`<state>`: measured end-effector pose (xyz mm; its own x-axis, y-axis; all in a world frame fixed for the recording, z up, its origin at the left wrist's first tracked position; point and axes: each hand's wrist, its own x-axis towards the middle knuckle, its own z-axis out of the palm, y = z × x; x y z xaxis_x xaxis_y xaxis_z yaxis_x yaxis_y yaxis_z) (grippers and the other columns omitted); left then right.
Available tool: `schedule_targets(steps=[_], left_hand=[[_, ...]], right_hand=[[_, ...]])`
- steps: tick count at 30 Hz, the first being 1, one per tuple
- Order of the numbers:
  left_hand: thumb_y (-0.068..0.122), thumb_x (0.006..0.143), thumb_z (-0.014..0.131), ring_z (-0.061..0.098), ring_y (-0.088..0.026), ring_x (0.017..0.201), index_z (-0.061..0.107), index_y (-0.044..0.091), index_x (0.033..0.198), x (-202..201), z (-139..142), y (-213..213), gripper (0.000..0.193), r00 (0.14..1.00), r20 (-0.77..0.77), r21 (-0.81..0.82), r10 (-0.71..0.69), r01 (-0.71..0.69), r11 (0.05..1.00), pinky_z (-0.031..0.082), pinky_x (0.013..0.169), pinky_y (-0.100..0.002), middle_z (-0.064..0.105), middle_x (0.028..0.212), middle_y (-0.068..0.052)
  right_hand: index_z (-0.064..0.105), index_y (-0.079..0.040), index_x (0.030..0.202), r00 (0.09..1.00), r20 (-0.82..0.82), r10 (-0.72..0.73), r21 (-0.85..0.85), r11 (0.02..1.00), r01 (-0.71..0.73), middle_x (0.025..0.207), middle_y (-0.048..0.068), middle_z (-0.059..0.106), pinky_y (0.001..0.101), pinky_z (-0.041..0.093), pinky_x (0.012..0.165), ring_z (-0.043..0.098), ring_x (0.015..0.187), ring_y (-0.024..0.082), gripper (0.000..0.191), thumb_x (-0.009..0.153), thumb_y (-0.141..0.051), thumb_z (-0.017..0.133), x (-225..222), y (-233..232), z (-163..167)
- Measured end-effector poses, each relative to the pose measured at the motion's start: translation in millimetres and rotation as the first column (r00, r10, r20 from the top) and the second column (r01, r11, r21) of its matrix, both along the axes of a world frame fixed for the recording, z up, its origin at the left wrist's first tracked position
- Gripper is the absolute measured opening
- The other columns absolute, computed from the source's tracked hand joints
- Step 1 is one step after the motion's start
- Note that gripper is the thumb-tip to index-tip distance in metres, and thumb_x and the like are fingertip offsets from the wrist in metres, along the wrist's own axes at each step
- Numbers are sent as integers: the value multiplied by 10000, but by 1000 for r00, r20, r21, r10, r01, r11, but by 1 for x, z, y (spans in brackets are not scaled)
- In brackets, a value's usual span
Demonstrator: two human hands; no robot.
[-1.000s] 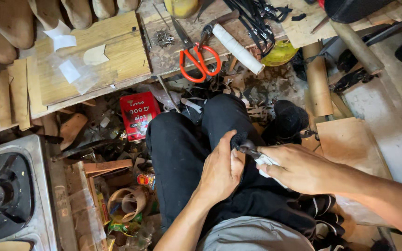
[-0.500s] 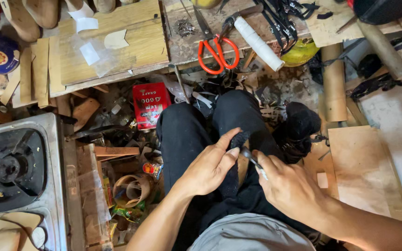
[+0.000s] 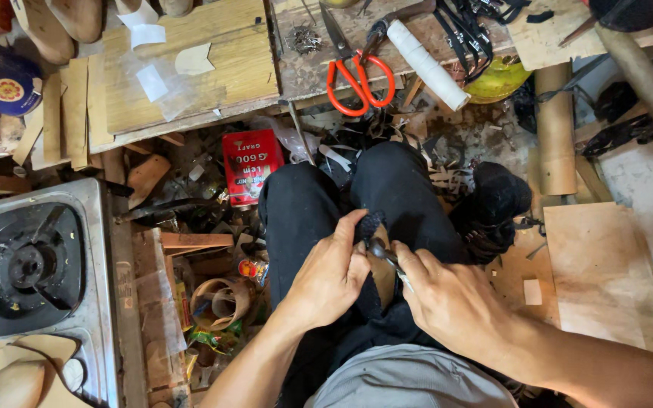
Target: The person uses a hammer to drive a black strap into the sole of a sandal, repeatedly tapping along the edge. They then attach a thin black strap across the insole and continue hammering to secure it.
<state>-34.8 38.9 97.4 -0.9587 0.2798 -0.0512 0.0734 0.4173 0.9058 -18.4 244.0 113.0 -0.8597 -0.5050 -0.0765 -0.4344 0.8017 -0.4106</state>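
Down on the lap, the left hand (image 3: 330, 276) closes its grip around a dark strip of material (image 3: 369, 227), thumb and fingers clamped together on it, the strip's top end poking up just above the knuckles. Just right of that grip, a small dark tool (image 3: 384, 254) touches the strip; the right hand (image 3: 451, 302) pinches the tool's handle, fingers curled shut on it, the tip pointing up-left toward the left thumb. Both hands rest over black trousers (image 3: 402, 189), touching each other at the fingertips.

Well away to the left of the grip sits a gas stove (image 3: 28, 264), with a red tin (image 3: 249, 168) nearer, up-left. Above the grip, on the wooden table (image 3: 205, 68), lie orange-handled scissors (image 3: 359, 79) and a white roll (image 3: 426, 64).

Compared with half a second ago, the hands have drawn closer together, the tool now lies tight against the strip, and the view has shifted slightly so the stove shows further right.
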Motion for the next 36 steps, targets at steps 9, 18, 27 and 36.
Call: schedule_targets(steps=[9, 18, 27, 36], left_hand=[[56, 876, 484, 624, -274, 593, 527, 20, 1330, -18, -34, -14, 457, 980, 73, -6, 186, -186, 983, 512, 601, -417, 604, 660, -144], [188, 1061, 429, 515, -53, 975, 589, 45, 1350, -57, -97, -16, 360, 986, 153, 450, -73, -4, 893, 416, 896, -225, 579, 1017, 61], [388, 1062, 383, 731, -257, 943, 587, 30, 1277, -92, -161, 21, 465, 869, 490, 783, -67, -405, 471, 594, 845, -370, 732, 1096, -170], [673, 1031, 190, 717, -234, 854, 619, 1, 1294, -105, -171, 25, 840, 817, 576, 710, -23, -486, 509, 595, 798, -362, 743, 992, -163]], right_hand=[[640, -34, 1303, 991, 132, 30, -15, 999, -28, 871, 149, 683, 469, 554, 599, 694, 690, 376, 475, 867, -224, 663, 3, 19, -17], [721, -8, 1114, 968, -245, -55, -125, 992, 25, 972, 152, 694, 458, 540, 781, 669, 894, 355, 394, 901, -340, 711, -87, 34, -22], [628, -43, 1436, 854, -490, -175, -27, 982, 186, 1197, 214, 629, 526, 506, 849, 617, 1035, 431, 536, 965, -281, 727, -263, 17, -52], [493, -15, 1454, 759, -322, -565, -889, 457, -37, 1092, 186, 664, 441, 546, 713, 700, 897, 348, 555, 986, -217, 712, -162, 47, -22]])
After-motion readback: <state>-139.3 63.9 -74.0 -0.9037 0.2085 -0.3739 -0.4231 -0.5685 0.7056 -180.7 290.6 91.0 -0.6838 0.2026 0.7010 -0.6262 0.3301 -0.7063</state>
